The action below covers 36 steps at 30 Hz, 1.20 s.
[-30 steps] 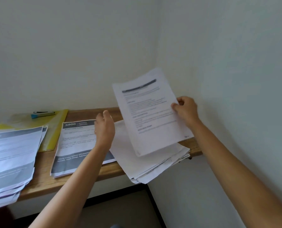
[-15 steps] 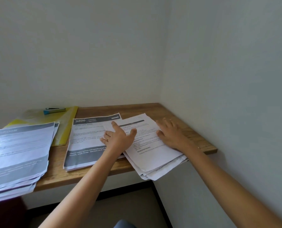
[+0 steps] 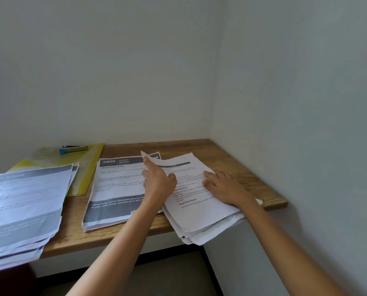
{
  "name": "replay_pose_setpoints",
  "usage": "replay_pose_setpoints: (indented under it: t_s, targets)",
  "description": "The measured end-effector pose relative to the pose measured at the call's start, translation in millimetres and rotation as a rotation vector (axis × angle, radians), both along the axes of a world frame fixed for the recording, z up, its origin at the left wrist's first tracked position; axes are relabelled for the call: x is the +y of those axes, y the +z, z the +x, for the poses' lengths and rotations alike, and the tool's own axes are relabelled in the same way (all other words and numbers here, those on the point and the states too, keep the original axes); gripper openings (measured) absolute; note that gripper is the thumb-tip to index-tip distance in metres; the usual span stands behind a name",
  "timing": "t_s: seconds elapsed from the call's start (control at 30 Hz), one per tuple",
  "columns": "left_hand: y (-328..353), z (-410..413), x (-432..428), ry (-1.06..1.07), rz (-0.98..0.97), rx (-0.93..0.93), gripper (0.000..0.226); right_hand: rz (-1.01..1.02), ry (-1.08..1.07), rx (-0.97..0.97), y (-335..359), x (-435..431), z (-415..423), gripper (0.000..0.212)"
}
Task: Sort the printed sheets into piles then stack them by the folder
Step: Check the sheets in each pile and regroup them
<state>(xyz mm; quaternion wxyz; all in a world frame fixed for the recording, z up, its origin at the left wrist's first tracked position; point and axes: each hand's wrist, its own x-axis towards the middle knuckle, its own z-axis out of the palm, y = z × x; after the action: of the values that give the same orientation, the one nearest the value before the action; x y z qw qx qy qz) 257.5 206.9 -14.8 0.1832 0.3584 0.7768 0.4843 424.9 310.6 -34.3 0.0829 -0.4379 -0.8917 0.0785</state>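
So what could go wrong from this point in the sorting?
The right pile hangs over the desk's front edge; pressure or a nudge from the right hand could tip sheets onto the floor. The left hand lifts a sheet corner beside the middle pile, so sheets might get mixed.

The middle pile (image 3: 118,189) reads "3800 KITCHEN"; the right pile (image 3: 199,201) "REQUIRED PROPS"; the left pile (image 3: 22,206) perhaps "ROOM".

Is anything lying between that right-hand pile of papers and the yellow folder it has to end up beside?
Yes. The pile headed 3800 lies on the desk between the right-hand pile and the yellow folder. The left hand reaches across its edge.
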Motion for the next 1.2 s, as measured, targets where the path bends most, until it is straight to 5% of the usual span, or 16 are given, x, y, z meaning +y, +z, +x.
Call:
replay_pose_setpoints:
  t_s: [0.6,0.97,1.2]
  targets:
    - [26,-2,-2,0.094,-0.173,-0.177,0.103,0.012,-0.003,-0.001,-1,1,0,0.053]
    - [14,-4,-9,0.042,0.214,-0.146,0.074,-0.015,0.003,0.049,0,2,0,0.052]
    - [28,-9,4,-0.086,0.371,-0.104,0.063,-0.176,0.047,0.402,10,11,4,0.057]
